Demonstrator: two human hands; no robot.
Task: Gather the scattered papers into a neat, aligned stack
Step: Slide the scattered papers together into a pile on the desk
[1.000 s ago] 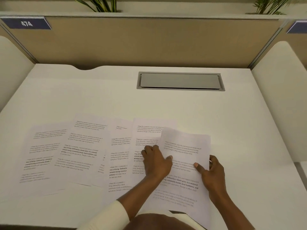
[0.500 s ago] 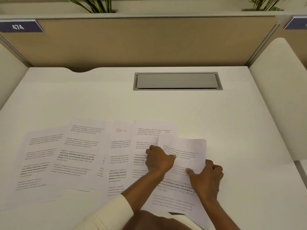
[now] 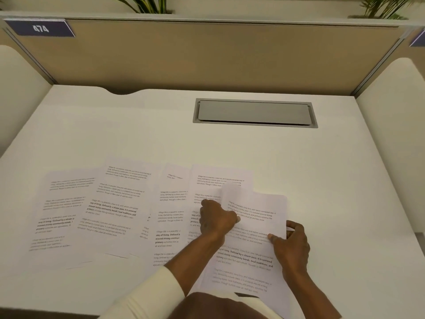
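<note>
Several printed white sheets lie fanned out across the near part of the white desk point(image 3: 230, 143). The rightmost sheet point(image 3: 250, 252) lies tilted on top of its neighbour point(image 3: 220, 178). My left hand point(image 3: 216, 218) grips this sheet's left edge, which curls upward beside the fingers. My right hand point(image 3: 291, 244) pinches the same sheet's right edge, thumb on top. Further left lie a middle sheet point(image 3: 169, 217), a wider sheet point(image 3: 115, 203) and the leftmost sheet point(image 3: 62, 210), overlapping one another.
A grey cable hatch point(image 3: 254, 112) is set into the desk beyond the papers. A tan partition point(image 3: 207, 58) with a "474" label point(image 3: 40, 28) closes the back. Cream side dividers point(image 3: 395, 125) flank the desk. Plants stand behind the partition.
The rightmost sheet's left edge has lifted and curled as my left hand gripped it. My right hand closed on its right edge. The other sheets stayed put.
</note>
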